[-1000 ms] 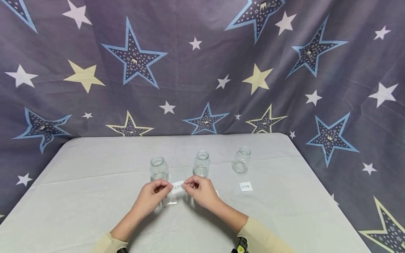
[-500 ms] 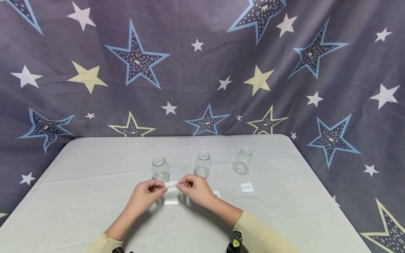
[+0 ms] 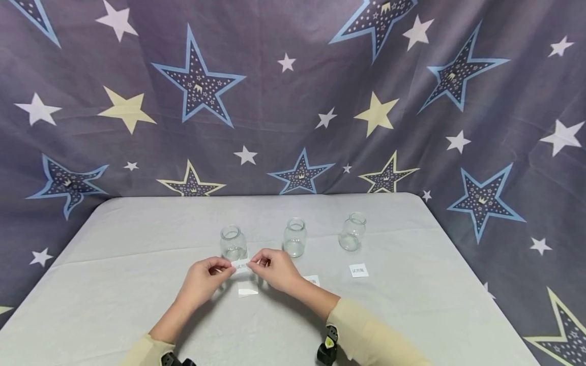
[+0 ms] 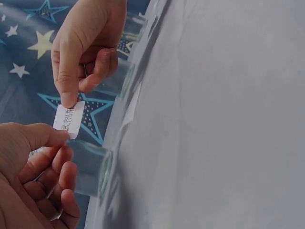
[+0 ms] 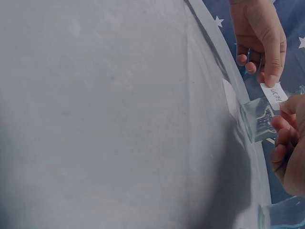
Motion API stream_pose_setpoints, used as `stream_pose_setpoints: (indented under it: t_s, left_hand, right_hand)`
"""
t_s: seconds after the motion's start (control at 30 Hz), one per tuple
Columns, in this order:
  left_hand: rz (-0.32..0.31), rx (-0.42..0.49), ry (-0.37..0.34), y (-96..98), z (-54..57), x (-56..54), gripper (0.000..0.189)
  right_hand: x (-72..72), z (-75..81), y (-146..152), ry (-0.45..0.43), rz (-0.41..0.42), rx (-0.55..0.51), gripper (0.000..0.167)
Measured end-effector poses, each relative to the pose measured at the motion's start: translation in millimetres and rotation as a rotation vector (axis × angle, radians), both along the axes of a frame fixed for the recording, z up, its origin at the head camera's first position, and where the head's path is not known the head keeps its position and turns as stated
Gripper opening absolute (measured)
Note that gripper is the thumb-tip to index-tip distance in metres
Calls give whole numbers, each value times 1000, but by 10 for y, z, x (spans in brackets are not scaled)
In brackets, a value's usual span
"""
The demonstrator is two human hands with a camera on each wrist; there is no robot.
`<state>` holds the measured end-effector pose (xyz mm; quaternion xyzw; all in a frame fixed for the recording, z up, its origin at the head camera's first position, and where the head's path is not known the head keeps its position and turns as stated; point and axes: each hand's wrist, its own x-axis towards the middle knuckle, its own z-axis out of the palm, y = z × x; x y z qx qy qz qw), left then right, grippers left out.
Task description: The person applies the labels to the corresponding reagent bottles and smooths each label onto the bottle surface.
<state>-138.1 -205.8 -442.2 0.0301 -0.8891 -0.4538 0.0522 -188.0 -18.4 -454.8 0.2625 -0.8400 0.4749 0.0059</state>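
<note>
A small white label (image 3: 240, 265) with handwritten dark characters is stretched between both hands. My left hand (image 3: 203, 280) pinches its left end between thumb and forefinger, and my right hand (image 3: 276, 271) pinches the right end the same way. In the head view the label overlaps the lower front of the left glass jar (image 3: 233, 240), which stands upright and has no lid. The left wrist view shows the writing on the label (image 4: 70, 119) partly covered by fingertips. Below the hands, a clear-and-white slip (image 3: 247, 288) lies on the table.
Two more lidless glass jars stand to the right: a middle jar (image 3: 295, 239) and a right jar (image 3: 352, 233). One written label (image 3: 359, 270) lies before the right jar; another label (image 3: 313, 280) is partly hidden by my right forearm. A star-patterned curtain (image 3: 270, 127) hangs behind the table (image 3: 151, 223).
Both hands, with the label between them, have shifted left and slightly forward, bringing the label in front of the left jar. The jars and the labels on the table have stayed put.
</note>
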Motion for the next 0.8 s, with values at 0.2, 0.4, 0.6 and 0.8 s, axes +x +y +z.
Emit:
stream_pose_setpoints:
  t_s: [0.2,0.4,0.6,0.8]
  left_hand:
    - [19,-28,-10,-32,-32,-31,12]
    - [35,-53,7,-54,-49,-41,11]
    - [35,-66,32,-67,-56,-71,11]
    - [45,-81,25,-77,-53,-81,12]
  right_hand:
    - [-41,-32,-59,10,-12,24,10]
    - [-61,-73,-100,26,-22,34,10]
    - [-78,-95,-131,31,-39,20,10]
    - [-86,-114,-154,19,-53,14,11]
